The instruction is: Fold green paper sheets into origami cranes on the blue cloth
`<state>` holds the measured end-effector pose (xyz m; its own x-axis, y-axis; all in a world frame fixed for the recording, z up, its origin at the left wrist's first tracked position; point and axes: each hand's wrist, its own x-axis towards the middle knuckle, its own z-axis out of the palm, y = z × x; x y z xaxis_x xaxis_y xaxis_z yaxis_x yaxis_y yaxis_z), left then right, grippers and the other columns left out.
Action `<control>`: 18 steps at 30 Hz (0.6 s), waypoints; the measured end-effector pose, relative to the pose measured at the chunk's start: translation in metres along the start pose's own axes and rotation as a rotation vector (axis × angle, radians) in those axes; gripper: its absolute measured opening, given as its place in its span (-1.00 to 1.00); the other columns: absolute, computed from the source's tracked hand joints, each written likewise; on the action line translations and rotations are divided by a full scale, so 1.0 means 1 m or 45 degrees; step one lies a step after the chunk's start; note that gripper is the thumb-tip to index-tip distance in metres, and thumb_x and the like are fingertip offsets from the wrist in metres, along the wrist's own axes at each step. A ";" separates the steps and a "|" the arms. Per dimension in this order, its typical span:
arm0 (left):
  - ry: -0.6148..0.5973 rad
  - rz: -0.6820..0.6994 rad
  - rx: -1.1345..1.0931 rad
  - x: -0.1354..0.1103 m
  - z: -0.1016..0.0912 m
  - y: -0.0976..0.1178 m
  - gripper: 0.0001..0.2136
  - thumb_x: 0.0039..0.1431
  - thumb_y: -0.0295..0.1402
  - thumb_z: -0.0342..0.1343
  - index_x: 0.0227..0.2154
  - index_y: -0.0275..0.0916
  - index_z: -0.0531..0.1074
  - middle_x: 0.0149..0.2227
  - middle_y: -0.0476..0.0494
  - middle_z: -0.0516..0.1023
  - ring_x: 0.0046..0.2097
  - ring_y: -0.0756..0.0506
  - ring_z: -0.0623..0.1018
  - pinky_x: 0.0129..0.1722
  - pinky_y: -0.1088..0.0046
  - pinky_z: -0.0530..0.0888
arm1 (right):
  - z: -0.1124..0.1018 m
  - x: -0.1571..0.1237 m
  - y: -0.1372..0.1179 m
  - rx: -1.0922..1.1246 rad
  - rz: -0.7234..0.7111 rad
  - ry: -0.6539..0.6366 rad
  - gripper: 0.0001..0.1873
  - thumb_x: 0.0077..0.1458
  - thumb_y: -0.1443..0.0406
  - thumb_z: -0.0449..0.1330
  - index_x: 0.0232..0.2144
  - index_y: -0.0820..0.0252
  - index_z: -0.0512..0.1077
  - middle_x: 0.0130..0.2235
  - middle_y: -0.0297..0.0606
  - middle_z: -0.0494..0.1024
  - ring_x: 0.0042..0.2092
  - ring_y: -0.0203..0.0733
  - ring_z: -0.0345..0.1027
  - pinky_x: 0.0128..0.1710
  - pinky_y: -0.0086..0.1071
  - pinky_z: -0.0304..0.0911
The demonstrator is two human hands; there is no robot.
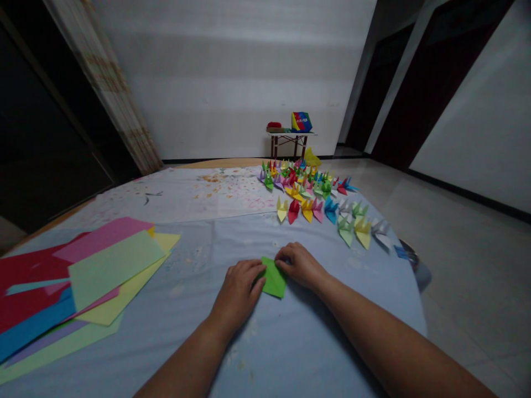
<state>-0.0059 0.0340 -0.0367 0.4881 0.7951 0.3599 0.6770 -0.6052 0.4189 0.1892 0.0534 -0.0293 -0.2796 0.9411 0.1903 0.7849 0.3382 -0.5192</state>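
A small folded piece of green paper (274, 279) lies on the light blue tablecloth (315, 342) in front of me. My left hand (239, 292) rests on its left edge with curled fingers pressing the paper down. My right hand (299, 264) pinches the paper's upper right corner with its fingers closed on it. Both forearms reach in from the bottom of the view.
A loose pile of coloured paper sheets (83, 282) lies at the left. Several folded paper cranes (315, 199) stand in rows at the far right of the table. A paint-spattered white sheet (186, 193) covers the far side. A small table (290, 141) stands by the wall.
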 end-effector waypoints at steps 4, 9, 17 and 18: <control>0.003 0.033 0.049 -0.001 0.004 -0.002 -0.75 0.13 -0.39 -0.02 -0.13 -0.13 0.41 -0.06 -0.13 0.44 -0.01 -0.13 0.38 -0.02 0.20 0.30 | 0.001 0.002 0.003 0.009 0.004 -0.023 -0.88 0.02 0.33 0.12 -0.40 0.19 0.46 -0.40 -0.27 0.43 -0.27 -0.24 0.24 -0.24 -0.42 0.08; -0.017 0.039 0.091 -0.002 0.006 -0.002 -0.73 0.15 -0.39 -0.04 -0.09 -0.15 0.38 -0.01 -0.14 0.41 0.03 -0.13 0.35 0.01 0.19 0.28 | 0.001 0.004 0.005 -0.001 0.007 -0.051 -0.88 0.02 0.34 0.12 -0.39 0.20 0.46 -0.39 -0.26 0.44 -0.27 -0.25 0.25 -0.25 -0.43 0.08; -0.135 0.025 0.051 -0.003 -0.006 0.002 -0.64 0.16 -0.16 -0.07 -0.02 -0.15 0.33 0.06 -0.17 0.34 0.07 -0.16 0.31 0.05 0.18 0.25 | -0.006 0.001 0.002 -0.029 0.028 -0.082 -0.82 0.06 0.30 0.07 -0.35 0.20 0.46 -0.38 -0.26 0.44 -0.33 -0.30 0.28 -0.32 -0.47 0.09; -0.162 0.024 0.049 -0.003 -0.008 0.002 -0.60 0.13 -0.11 -0.05 0.00 -0.15 0.31 0.07 -0.18 0.33 0.08 -0.17 0.30 0.05 0.17 0.25 | -0.006 0.001 0.002 -0.037 0.028 -0.087 -0.82 0.06 0.30 0.07 -0.35 0.20 0.46 -0.38 -0.26 0.44 -0.33 -0.30 0.28 -0.32 -0.47 0.08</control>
<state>-0.0103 0.0298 -0.0308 0.5651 0.7837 0.2578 0.6867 -0.6200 0.3795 0.1943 0.0547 -0.0250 -0.2981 0.9468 0.1212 0.8067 0.3178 -0.4983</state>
